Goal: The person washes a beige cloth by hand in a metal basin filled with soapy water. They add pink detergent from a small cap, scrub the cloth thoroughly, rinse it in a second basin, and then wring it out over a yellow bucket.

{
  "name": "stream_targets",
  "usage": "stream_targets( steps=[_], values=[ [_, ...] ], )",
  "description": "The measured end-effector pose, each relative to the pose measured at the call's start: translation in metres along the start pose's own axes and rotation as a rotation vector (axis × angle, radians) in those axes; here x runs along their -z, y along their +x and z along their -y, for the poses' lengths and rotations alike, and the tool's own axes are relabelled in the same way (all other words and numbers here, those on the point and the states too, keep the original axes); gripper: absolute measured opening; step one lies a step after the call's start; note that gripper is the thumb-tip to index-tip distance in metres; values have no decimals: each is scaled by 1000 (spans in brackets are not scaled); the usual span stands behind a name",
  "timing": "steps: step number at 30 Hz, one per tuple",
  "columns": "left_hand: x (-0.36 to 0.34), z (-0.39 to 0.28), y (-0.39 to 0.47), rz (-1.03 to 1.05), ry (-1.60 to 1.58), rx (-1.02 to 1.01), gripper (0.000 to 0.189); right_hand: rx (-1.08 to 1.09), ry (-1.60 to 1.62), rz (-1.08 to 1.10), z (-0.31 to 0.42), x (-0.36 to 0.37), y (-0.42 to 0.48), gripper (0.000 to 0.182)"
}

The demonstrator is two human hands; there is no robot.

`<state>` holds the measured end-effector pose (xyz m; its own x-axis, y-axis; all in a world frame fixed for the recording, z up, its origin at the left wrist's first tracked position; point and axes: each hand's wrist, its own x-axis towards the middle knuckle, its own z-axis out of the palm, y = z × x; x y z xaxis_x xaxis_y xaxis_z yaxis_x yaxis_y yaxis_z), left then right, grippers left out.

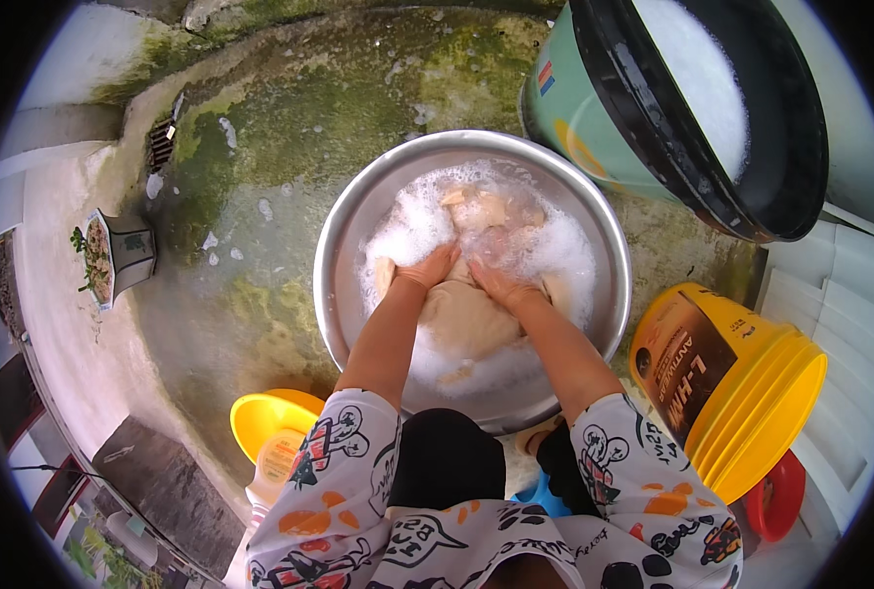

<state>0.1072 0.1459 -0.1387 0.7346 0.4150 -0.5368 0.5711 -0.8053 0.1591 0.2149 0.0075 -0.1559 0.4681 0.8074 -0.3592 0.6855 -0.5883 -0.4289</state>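
A wide metal basin (341,221) of foamy water stands on the wet concrete ground before me. Soaked beige cloth (466,316) bulges up through the suds in its middle, partly under water. My left hand (431,269) grips the cloth from the left, its fingertips close to the foam. From the right, my right hand (507,283) grips the same cloth a short way off, fingers partly hidden by suds and fabric. White foam (411,228) gathers around the cloth, thickest at the left and right.
A large green bucket with a black rim (621,96) holds foamy water at upper right. Beside the basin stands a yellow bucket (746,390), with a red basin (779,493) behind it. A yellow basin (256,420) and plastic bottle (278,460) are lower left; a potted plant (127,254) stands left.
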Motion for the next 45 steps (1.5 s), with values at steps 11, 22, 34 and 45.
stream_targets(
  steps=[11,22,34,45],
  values=[
    [72,-28,29,-131,-662,205,41,-109,42,-158,-45,2,55,55],
    [148,9,-100,-56,-868,29,35,175,285,74,25,149,-17,55],
    [144,10,-154,-225,-1303,92,28,170,529,68,11,133,-54,50],
    [49,-14,-110,-634,-78,-34,77,190,-112,-156,46,90,-61,73]
  ],
)
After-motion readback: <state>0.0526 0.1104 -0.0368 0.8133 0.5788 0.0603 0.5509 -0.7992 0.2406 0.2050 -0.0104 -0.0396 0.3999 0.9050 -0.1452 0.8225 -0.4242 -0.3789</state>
